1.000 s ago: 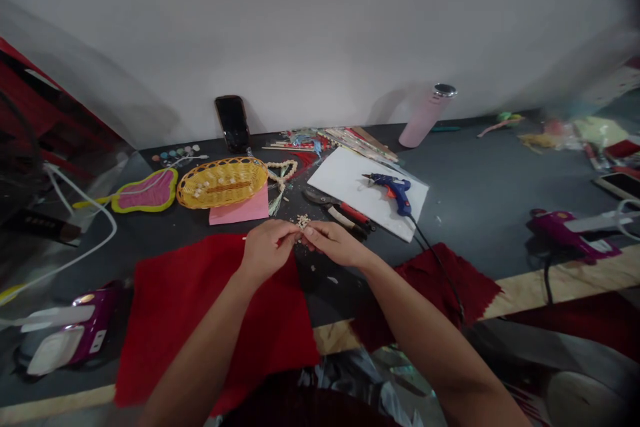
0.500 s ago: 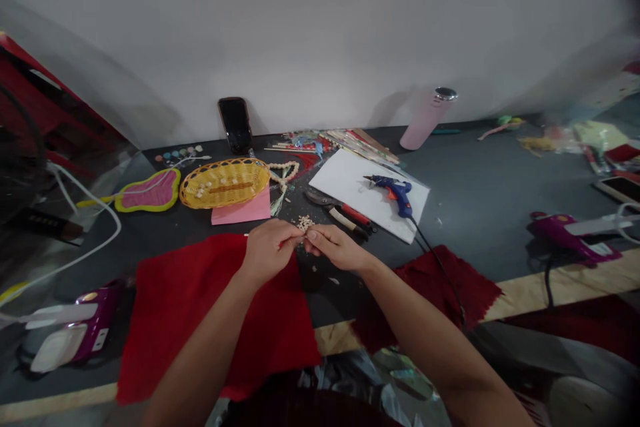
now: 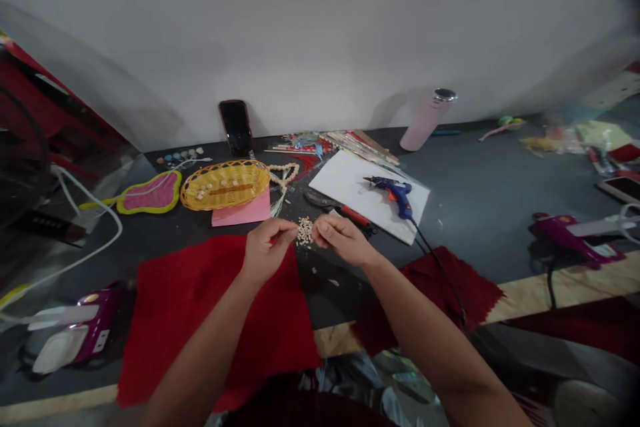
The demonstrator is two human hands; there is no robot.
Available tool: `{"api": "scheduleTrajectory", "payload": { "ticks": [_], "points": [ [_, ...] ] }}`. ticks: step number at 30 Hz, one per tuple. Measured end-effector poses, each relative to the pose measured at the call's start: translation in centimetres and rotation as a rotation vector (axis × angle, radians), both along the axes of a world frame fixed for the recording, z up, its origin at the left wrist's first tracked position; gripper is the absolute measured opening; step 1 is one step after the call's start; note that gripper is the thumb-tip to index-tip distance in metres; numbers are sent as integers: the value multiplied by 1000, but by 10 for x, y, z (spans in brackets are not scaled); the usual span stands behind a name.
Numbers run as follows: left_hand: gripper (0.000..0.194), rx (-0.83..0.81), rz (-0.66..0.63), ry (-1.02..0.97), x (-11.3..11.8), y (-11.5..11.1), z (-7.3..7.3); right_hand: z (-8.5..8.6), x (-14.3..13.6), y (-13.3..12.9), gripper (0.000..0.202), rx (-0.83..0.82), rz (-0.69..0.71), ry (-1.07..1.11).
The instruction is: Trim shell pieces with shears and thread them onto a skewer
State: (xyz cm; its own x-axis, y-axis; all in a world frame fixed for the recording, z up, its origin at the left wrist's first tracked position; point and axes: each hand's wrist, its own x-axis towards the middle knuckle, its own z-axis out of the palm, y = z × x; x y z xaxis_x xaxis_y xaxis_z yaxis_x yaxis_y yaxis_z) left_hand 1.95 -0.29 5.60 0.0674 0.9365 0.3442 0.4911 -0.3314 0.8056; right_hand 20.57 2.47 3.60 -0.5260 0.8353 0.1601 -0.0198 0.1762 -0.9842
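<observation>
A small heap of pale beads or pellets [image 3: 305, 232] lies on the dark table between my hands. To its left, my left hand [image 3: 267, 243] is closed, thumb and forefinger pinched; whatever is between the tips is too small to make out. My right hand [image 3: 343, 238] is closed at the heap's right side, its fingers curled in, and their contents are hidden. Under my left wrist spreads a red cloth [image 3: 200, 320]. Pliers with red handles [image 3: 356, 215] lie just beyond my right hand.
A yellow wicker basket [image 3: 225, 197] holding a few pale pieces sits on pink paper [image 3: 241, 215]. Beside it lies a beaded string [image 3: 284, 177]. A blue glue gun [image 3: 395, 197] rests on a white board [image 3: 333, 177], its cord trailing forward. A pink tumbler [image 3: 423, 123] and a phone [image 3: 236, 127] stand behind.
My hands were together at the fingertips over the heap. Now they are apart, the left moved slightly left and the right slightly right, uncovering the pale pieces between them.
</observation>
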Motion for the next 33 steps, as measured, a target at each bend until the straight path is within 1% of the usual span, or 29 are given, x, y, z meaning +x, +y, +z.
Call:
{"api": "scheduleTrajectory", "payload": {
  "ticks": [2, 3, 5, 8, 11, 14, 17, 20, 23, 25, 28, 30, 33],
  "points": [
    [15, 8, 62, -5, 0, 2, -4, 2, 5, 5, 27, 151, -145, -139],
    [16, 6, 73, -4, -1, 3, -7, 3, 5, 7, 24, 229, -206, -196],
    [16, 4, 52, 28, -1, 5, -12, 0, 4, 8, 18, 367, -275, -291],
    [15, 54, 7, 123, -1, 5, -15, -7, 1, 8, 17, 503, -274, -427],
    [15, 121, -13, 223, 0, 5, -14, -14, 1, 9, 21, 570, -242, -582],
    [15, 149, -6, 277, -1, 5, -14, -19, 6, 12, 25, 585, -212, -737],
    [16, 137, 2, 292, -1, 6, -16, -21, 12, 14, 24, 575, -200, -848],
    [16, 120, 1, 308, -1, 8, -17, -20, 15, 16, 24, 576, -180, -872],
    [17, 115, 2, 333, -2, 9, -19, -19, 16, 18, 26, 574, -191, -825],
    [17, 117, 0, 345, -2, 10, -20, -18, 17, 19, 25, 566, -230, -777],
    [17, 123, -1, 360, -3, 11, -25, -14, 18, 19, 23, 531, -362, -756],
    [17, 127, 11, 362, -3, 12, -29, -10, 19, 19, 31, 495, -459, -776],
    [18, 132, 29, 360, -3, 13, -32, -4, 20, 17, 40, 495, -534, -754]
  ]
}}
